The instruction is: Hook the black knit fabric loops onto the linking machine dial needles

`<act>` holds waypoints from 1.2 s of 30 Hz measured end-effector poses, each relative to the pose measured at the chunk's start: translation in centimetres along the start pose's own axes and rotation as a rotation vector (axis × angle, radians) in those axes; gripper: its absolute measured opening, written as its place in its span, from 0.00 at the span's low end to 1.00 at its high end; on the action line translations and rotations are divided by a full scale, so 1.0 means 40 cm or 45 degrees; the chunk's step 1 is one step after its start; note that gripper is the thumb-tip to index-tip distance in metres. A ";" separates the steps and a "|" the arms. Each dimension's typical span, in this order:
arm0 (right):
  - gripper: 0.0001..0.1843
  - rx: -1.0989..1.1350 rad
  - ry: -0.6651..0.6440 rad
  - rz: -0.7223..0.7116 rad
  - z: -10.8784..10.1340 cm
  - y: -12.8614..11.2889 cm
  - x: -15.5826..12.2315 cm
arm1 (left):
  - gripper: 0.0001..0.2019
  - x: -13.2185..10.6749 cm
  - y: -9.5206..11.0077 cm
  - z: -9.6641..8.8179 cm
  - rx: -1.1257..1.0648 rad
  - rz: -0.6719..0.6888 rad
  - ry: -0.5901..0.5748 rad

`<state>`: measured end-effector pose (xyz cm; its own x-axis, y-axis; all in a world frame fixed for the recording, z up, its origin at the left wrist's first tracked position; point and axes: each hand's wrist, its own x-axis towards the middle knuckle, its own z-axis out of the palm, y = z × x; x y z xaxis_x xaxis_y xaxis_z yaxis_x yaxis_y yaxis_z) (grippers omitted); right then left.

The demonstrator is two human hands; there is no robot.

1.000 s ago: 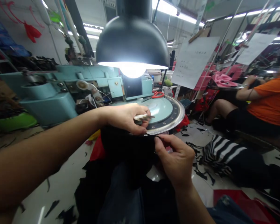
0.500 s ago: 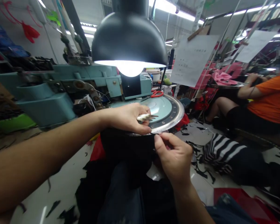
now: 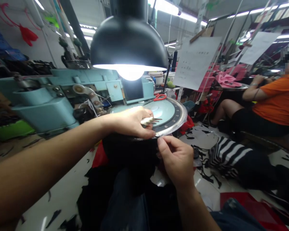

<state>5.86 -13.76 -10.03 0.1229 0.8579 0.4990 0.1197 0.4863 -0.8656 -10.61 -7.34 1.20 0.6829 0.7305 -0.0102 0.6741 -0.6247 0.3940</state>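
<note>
Black cloth (image 3: 127, 157) at the front of a round metal ring (image 3: 181, 117), two hands at its top edge.
Head view: the left hand (image 3: 135, 122) is curled around a small pointed tool (image 3: 147, 121) with a pale handle, its thumb at the ring's toothed edge; just beside it, the right hand (image 3: 177, 158) pinches the cloth's edge, thumb against finger. Above glows a black lamp (image 3: 128, 45); red-handled scissors (image 3: 160, 97) lie at the far side.

Fluorescent tubes (image 3: 165, 7) glow overhead, and a black domed lamp (image 3: 128, 41) shines. Dark scraps (image 3: 53, 219) litter the pale, glossy floor (image 3: 73, 179). A greyish wall (image 3: 40, 50) stands back left.
</note>
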 end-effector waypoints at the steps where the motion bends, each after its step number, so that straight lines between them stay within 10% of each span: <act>1: 0.10 0.005 -0.009 0.009 0.000 0.001 0.000 | 0.08 0.001 -0.001 0.001 -0.007 -0.007 0.007; 9: 0.14 -0.066 -0.021 0.076 0.005 0.011 0.012 | 0.09 0.003 0.007 0.007 -0.001 0.004 0.117; 14: 0.10 -0.269 0.134 -0.197 -0.008 0.000 -0.033 | 0.13 0.029 -0.011 0.031 0.070 -0.031 0.214; 18: 0.08 -0.370 -0.046 -0.385 0.018 -0.021 -0.068 | 0.13 0.023 -0.021 0.039 0.210 0.034 0.867; 22: 0.07 -0.686 -0.157 -0.387 0.041 -0.024 -0.065 | 0.10 -0.127 0.011 0.065 0.074 0.090 1.474; 28: 0.06 -0.474 -0.248 -0.277 0.047 -0.028 -0.063 | 0.24 -0.332 0.038 0.294 -1.293 -0.334 1.366; 32: 0.06 -0.543 -0.193 -0.292 0.073 -0.041 -0.070 | 0.29 -0.331 0.001 0.404 -1.502 -0.642 1.418; 36: 0.05 -0.289 -0.204 0.004 0.075 -0.043 -0.077 | 0.33 -0.325 -0.019 0.400 -1.535 -0.701 1.227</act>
<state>2.32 -16.73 -10.20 -0.0318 0.8835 0.4673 0.3396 0.4493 -0.8263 -15.51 -20.77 -13.66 -0.2800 0.9597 -0.0225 -0.1493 -0.0204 0.9886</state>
